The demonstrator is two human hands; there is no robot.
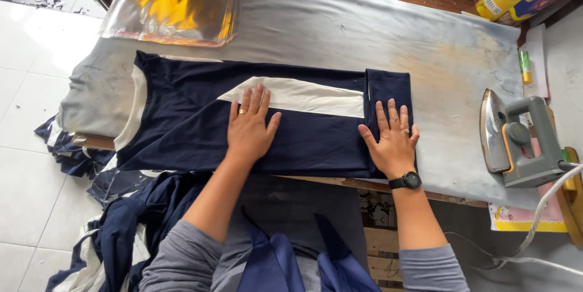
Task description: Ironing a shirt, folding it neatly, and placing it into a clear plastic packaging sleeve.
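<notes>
Where hands point(322, 134) press, grey padded board point(425, 43) (stained), white tiles point(24, 85)

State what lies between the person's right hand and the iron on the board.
In the head view, only bare grey board cover lies between the right hand, flat on the folded navy garment, and the iron.

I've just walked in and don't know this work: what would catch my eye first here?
Two hands pressed flat on a navy and white garment spread across the grey padded table: the left hand mid-cloth, the right hand on its folded end. A grey iron stands upright at the right; a shiny plastic bag lies top left.
</notes>
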